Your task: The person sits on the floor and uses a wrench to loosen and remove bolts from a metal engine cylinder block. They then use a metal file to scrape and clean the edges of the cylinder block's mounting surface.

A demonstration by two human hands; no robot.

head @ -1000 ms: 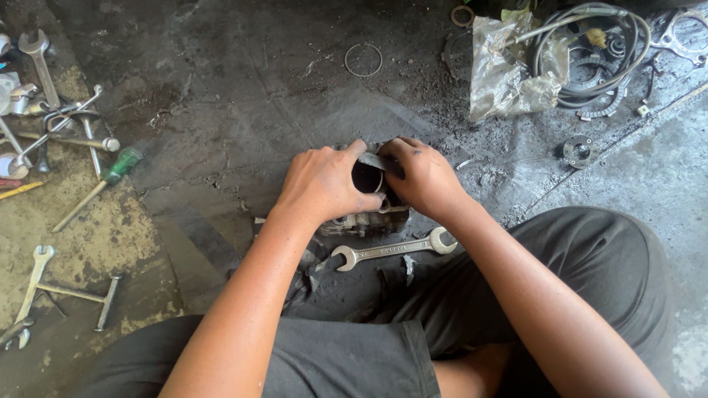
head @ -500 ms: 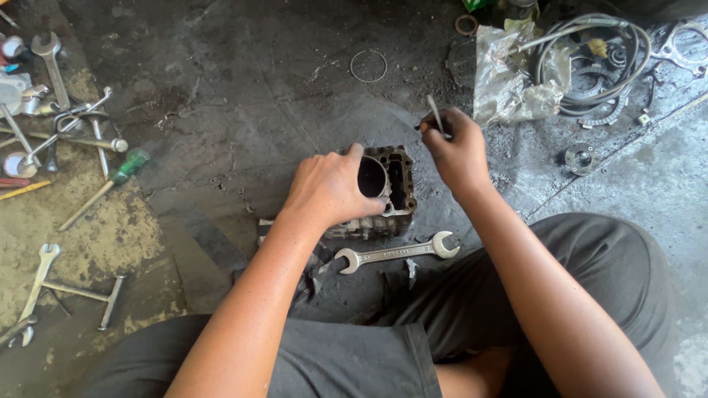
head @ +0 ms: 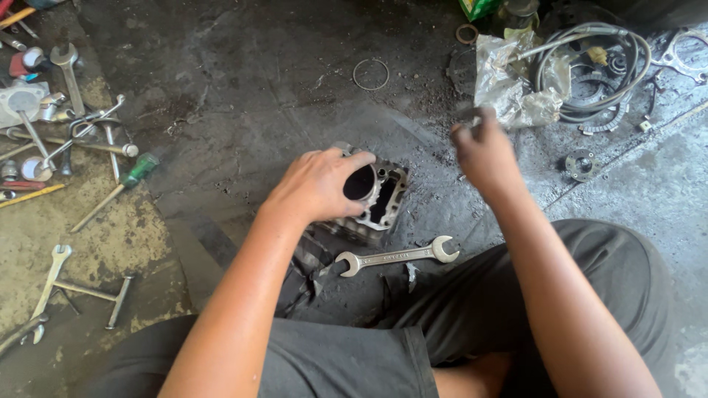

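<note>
Now right hand has lifted away, fingers blurred, grip unclear; left hand stays clasping engine cylinder.

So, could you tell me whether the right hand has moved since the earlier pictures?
Yes. The right hand has left the metal engine block and gone up and to the right, toward the crumpled plastic bag. The left hand rests on the block.
</note>
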